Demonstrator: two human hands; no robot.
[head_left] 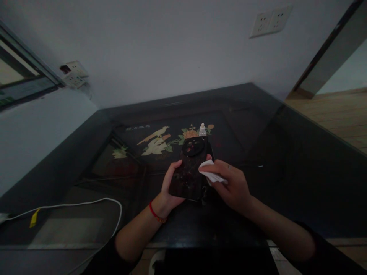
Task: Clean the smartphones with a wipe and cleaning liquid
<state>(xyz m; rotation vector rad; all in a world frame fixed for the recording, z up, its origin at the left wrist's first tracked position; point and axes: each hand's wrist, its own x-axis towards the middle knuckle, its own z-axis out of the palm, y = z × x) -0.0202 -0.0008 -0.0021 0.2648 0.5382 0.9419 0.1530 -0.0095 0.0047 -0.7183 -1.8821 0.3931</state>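
A dark smartphone (pixel 187 173), its round camera module facing up, is held above the table by my left hand (pixel 169 187), thumb along one edge and fingers behind. My right hand (pixel 233 187) pinches a crumpled white wipe (pixel 212 172) at the phone's right edge; the wipe appears to touch the phone's back. Just beyond the phone stands a small clear bottle (pixel 202 130) with a pale cap. Something dark lies partly hidden behind the phone's right side, too dim to name.
The glossy dark table (pixel 249 126) bears a bird-and-flower picture (pixel 156 143). A white cable (pixel 86 202) with a yellow tag (pixel 34 217) crosses the left side. Wall sockets (pixel 271 21) are at upper right, and more sockets (pixel 75 72) at the left, by a window.
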